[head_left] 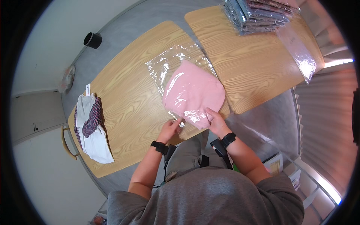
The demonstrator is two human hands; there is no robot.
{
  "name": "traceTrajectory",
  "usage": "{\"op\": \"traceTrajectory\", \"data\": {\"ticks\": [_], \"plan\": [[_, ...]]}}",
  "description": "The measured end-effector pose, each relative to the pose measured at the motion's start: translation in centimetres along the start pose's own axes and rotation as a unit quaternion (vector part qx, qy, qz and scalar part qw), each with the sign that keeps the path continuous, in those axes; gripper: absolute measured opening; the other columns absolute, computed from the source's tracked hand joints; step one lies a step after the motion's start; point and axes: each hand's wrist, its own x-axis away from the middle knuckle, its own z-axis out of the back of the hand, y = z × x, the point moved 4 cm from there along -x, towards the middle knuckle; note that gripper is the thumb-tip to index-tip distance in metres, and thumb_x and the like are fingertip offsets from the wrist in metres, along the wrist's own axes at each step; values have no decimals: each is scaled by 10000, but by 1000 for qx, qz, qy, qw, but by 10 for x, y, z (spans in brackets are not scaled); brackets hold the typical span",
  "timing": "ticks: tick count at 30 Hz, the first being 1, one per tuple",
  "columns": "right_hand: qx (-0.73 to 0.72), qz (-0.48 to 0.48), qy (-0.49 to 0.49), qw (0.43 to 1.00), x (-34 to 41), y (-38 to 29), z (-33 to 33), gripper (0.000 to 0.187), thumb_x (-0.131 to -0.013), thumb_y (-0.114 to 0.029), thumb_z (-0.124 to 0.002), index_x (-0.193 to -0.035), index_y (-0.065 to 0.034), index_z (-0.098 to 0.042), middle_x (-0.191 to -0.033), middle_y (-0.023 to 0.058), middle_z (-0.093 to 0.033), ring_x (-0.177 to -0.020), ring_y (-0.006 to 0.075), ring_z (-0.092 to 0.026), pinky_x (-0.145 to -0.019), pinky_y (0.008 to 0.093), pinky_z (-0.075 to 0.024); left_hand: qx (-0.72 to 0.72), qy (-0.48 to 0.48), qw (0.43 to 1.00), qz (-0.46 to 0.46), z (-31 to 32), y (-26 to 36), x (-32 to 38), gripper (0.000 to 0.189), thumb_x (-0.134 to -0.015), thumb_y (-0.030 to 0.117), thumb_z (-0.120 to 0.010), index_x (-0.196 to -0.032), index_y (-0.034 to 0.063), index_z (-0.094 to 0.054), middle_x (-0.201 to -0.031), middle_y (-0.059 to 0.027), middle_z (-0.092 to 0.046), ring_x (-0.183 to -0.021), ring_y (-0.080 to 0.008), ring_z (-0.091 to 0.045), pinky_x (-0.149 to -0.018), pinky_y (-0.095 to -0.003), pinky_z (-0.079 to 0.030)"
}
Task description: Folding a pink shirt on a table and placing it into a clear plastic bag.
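A folded pink garment (194,90) lies inside a clear plastic bag (163,69) on the near edge of the wooden table. The bag's far part is flat and reaches past the cloth. My right hand (218,122) grips the near right corner of the pink garment, thumb on top. At the bag's near left edge, my left hand (169,130) pinches the clear film between thumb and fingers. Both wrists wear black straps with devices.
A folded white and patterned knit garment (94,126) with a tag lies at the table's left end. On the second table (253,56) stand a stack of bagged garments (258,17) and some clear plastic bags (299,54). A black bin (93,40) is on the floor.
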Motion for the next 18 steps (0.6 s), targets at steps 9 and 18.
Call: {"op": "traceTrajectory", "data": {"ticks": [9, 18], "plan": [[-51, -42, -84, 994, -35, 36, -53, 204, -956, -262, -483, -904, -87, -576, -785, 22, -598, -761, 169, -597, -665, 300, -492, 83, -210, 974, -31, -37, -43, 21, 296, -965, 300, -475, -802, 72, -570, -703, 36, -521, -612, -70, -451, -589, -226, -399], [-22, -93, -143, 985, -74, 41, -90, 204, -856, -197, -648, -993, -68, -568, -887, 60, -593, -757, 193, -572, -669, 325, -475, 83, -185, 979, -37, -30, -43, 30, 307, -972, 318, -444, -799, 90, -555, -686, 44, -507, -602, -63, -426, -575, -208, -370]]}}
